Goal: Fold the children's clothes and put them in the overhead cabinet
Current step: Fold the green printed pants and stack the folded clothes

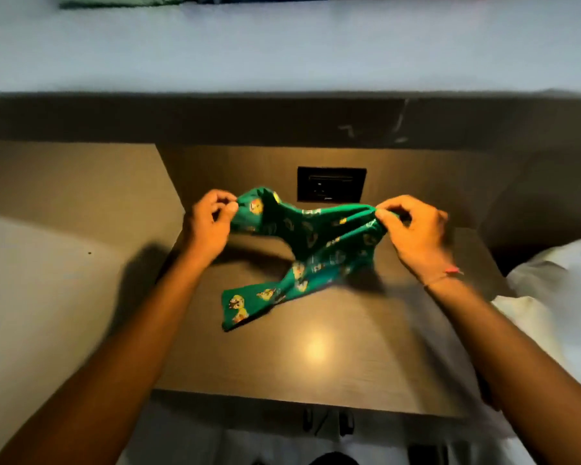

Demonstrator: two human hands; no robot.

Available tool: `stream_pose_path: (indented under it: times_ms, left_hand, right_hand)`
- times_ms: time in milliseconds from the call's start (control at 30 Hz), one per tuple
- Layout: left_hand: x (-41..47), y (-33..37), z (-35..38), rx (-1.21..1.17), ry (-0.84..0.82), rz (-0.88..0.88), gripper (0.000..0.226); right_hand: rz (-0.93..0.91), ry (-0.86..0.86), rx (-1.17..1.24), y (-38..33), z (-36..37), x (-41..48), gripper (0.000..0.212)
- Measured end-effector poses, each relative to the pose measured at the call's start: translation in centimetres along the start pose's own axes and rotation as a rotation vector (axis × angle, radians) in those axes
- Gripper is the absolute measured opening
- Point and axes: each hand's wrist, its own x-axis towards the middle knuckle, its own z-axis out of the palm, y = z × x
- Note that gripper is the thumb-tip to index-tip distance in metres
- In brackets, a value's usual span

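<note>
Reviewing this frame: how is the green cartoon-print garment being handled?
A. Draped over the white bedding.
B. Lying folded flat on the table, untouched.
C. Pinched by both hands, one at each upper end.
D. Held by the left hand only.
C: the left hand and the right hand each pinch an upper end of the green cartoon-print garment, its lower part trailing down to the wooden table.
</note>
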Motion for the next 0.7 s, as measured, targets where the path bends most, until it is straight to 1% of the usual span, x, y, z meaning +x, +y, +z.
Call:
stream_pose_path:
  times_ms: [100,167,233,267,367,400,467,533,600,700]
  left_hand:
    - [-1.5,2.7,-1.4,-0.072,-0.001,0.204,0.015]
    - [-4.7,2.5,-1.9,-0.055,-0.069,0.304,0.016]
    - [-8.5,0.1,-1.7,0.015,-0.186,0.36,0.013]
    - [-10.5,-1.4,-1.4,0.062,-0.271,0.345,0.014]
    - [-14.8,-5.4,0.0,0.295,-0.566,0.243,0.033]
    - [-15.6,-6.1,0.5,0.374,-0.648,0.243,0.036]
    - [-15.7,-7.0,1.2,0.441,-0.728,0.235,0.035]
    - [-14.3,-7.1,2.1,0.439,-0.742,0.206,0.031]
    - [-12.1,-6.7,3.8,0.405,-0.734,0.176,0.03]
    - [-8.3,-5.3,7.7,0.417,-0.702,0.189,0.024]
  right_hand:
    - [-0.177,0.079,-0.153,-0.7,-4.7,-3.2,0.009]
    - [-0.252,0.025,-0.228,0.3,-6.6,-7.6,0.012]
    - [-0.244,-0.132,-0.31,2.2,-6.9,-12.7,0.013]
    - [-0.214,-0.222,-0.372,3.4,-6.6,-15.3,0.014]
    - [-0.066,-0.529,-0.535,6.2,-5.4,-20.9,0.016]
    - [-0.029,-0.592,-0.552,6.8,-5.3,-21.9,0.022]
    - [0.005,-0.582,-0.55,7.5,-5.1,-22.5,0.034]
    - [0.04,-0.505,-0.509,7.4,-5.0,-21.9,0.04]
    - [0.096,-0.442,-0.453,7.4,-4.9,-21.2,0.038]
    - [0.162,-0.434,-0.435,7.5,-4.2,-20.7,0.025]
